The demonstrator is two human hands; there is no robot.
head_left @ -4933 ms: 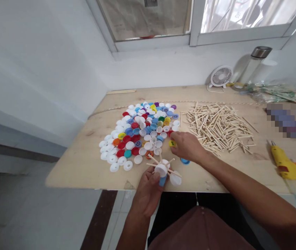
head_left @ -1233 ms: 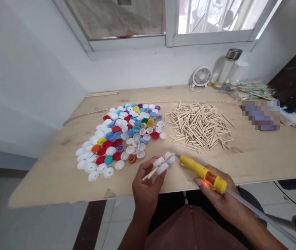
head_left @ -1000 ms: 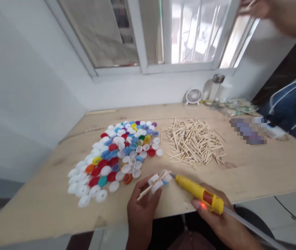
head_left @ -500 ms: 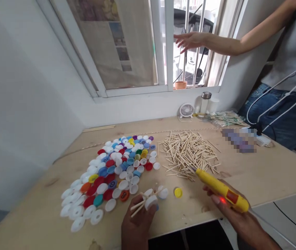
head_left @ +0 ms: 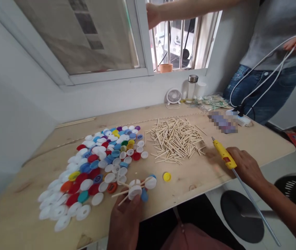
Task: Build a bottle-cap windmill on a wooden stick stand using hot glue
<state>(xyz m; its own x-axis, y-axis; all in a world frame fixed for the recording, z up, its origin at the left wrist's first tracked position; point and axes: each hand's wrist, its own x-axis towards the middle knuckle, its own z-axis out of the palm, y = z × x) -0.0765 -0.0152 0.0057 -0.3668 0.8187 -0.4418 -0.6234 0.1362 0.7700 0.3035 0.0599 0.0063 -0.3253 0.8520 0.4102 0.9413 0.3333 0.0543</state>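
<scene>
Fingers of the left hand (head_left: 125,222) pinch a cap-and-stick piece (head_left: 134,192) just above the near edge of a wooden table (head_left: 184,187), its thin sticks radiating from white caps, while the right hand (head_left: 247,168) wraps its fingers around a yellow glue gun (head_left: 224,154), the nozzle angled away from the body. Loose bottle caps (head_left: 87,186) spread beside the piece, with a pile of wooden sticks (head_left: 175,140) beyond and a lone yellow cap (head_left: 167,176) between the hands. At the window, another person's arm (head_left: 189,8) reaches across the panes.
</scene>
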